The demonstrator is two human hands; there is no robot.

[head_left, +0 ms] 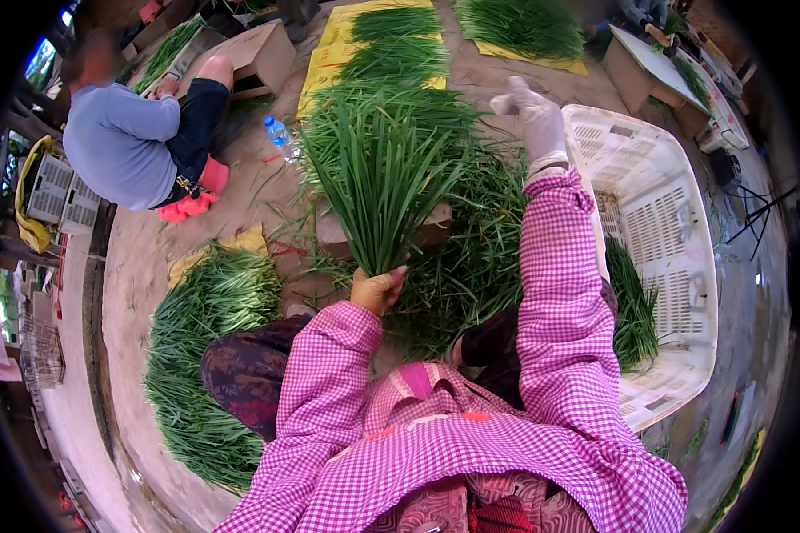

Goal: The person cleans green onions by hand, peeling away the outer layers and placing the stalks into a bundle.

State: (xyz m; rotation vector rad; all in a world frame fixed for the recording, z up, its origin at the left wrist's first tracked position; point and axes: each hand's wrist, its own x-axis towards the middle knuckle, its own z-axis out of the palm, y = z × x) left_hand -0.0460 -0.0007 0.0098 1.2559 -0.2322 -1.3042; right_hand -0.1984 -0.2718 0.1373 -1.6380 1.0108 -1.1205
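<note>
Green and long-leaved, the bunch (pixel 389 191) stands at 12 o'clock from your left hand (pixel 380 290), whose fingers grip it around the base end. Your right hand (pixel 537 115), white-gloved, reaches out between 1 and 2 o'clock from the left, fingers parted; nothing shows in its grasp. Governing relation: from the right hand, the bunch lies at 8 o'clock, apart from it. Of your 2 hands, the left is nearer, being in contact. Orientation: the long axis runs between 6 and 12 o'clock, base end toward you, leaf tips pointing away and fanning from 11 to 1 o'clock. Surroundings, read from the left hand: loose greens (pixel 489 235) at 2 o'clock, a white crate (pixel 689 266) at 3 o'clock, a heap of stalks (pixel 200 364) at 8 o'clock.
</note>
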